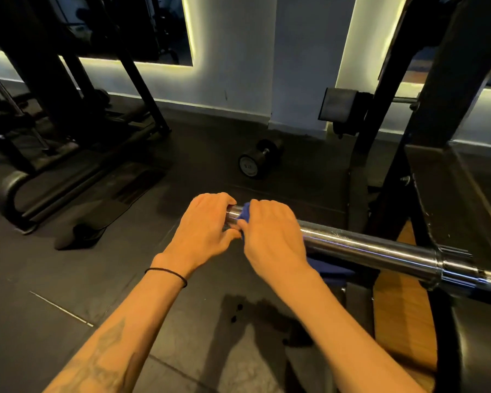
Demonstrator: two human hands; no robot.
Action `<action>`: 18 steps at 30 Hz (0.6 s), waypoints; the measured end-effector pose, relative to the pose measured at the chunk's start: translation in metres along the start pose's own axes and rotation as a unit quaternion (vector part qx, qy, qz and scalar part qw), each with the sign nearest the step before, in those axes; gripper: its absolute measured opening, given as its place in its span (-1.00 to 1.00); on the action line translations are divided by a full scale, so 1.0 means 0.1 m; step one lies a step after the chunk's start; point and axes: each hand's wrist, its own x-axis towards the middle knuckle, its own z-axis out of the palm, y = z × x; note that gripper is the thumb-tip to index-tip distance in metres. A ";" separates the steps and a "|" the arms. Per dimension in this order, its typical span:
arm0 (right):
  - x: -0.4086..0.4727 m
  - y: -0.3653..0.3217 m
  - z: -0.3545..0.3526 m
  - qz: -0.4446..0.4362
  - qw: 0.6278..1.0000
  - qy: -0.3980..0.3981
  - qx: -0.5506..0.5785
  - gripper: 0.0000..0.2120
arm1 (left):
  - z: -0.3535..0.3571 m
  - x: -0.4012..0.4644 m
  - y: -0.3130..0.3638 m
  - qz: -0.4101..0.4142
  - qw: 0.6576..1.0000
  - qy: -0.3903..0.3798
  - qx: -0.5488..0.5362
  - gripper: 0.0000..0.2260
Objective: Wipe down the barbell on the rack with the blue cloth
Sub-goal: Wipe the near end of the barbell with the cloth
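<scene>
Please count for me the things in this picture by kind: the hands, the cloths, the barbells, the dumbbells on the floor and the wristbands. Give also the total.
Hands: 2, left hand and right hand, both at the end of the bar
Blue cloth: 1
Barbell: 1
Dumbbell on the floor: 1
Black wristband: 1
Total: 6

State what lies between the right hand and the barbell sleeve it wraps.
In the head view, the blue cloth lies between the right hand and the barbell.
</scene>
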 end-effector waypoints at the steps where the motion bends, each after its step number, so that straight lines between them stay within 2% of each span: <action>1: 0.07 -0.09 0.05 -0.013 1.000 -0.005 -0.001 -0.73 | 0.00 0.01 0.04 -0.011 1.000 0.014 0.002 -0.73; 3: 0.11 -0.16 0.09 -0.042 0.999 -0.010 0.006 -0.73 | 0.01 0.02 0.11 -0.031 0.999 0.030 0.012 -0.84; 5: 0.03 -0.07 0.05 -0.050 0.998 0.001 0.044 -0.70 | 0.05 0.03 0.13 -0.034 0.998 0.036 0.036 -0.81; 8: -0.18 0.26 -0.01 -0.011 0.999 0.019 0.029 -0.68 | 0.04 0.03 0.09 -0.004 0.996 0.037 0.087 -0.65; 10: -0.30 0.49 -0.03 0.024 0.999 0.023 -0.002 -0.68 | 0.03 0.03 0.06 0.038 0.993 0.005 0.111 -0.50; 14: -0.37 0.55 -0.06 0.064 0.997 0.023 0.022 -0.71 | 0.05 0.02 0.10 0.034 0.996 -0.041 0.076 -0.32; 16: -0.28 0.40 -0.04 0.063 0.998 0.020 0.003 -0.71 | 0.08 0.01 0.15 0.028 0.998 -0.035 0.038 -0.36; 18: -0.15 0.19 0.00 0.028 0.999 0.031 -0.005 -0.71 | 0.10 -0.01 0.16 0.025 1.000 -0.007 -0.005 -0.51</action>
